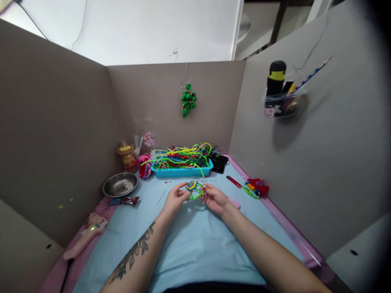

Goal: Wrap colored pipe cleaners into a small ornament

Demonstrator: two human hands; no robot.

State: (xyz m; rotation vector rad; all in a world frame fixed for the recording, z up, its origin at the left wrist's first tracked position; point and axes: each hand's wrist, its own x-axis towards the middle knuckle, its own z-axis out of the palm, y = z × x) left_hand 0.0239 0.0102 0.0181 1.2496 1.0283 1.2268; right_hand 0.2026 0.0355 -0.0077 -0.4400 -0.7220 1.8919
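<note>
Green-edged trinket point(192, 186): held over the blue cloth point(207, 244), in front of the tray point(180, 173)!
Left hand point(177, 197): thumb and fingers pinching its left side.
Right hand point(215, 198): fingertips clamped on its right edge.

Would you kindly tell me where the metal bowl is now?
In the head view, the metal bowl sits on the left, in front of the lidded cup and behind the small blue-and-maroon packet.

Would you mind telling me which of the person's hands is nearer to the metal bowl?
The left hand: it is right of the metal bowl, apart from it, pinching the colorful piece. The right hand is farther right, at that piece's other side.
</note>
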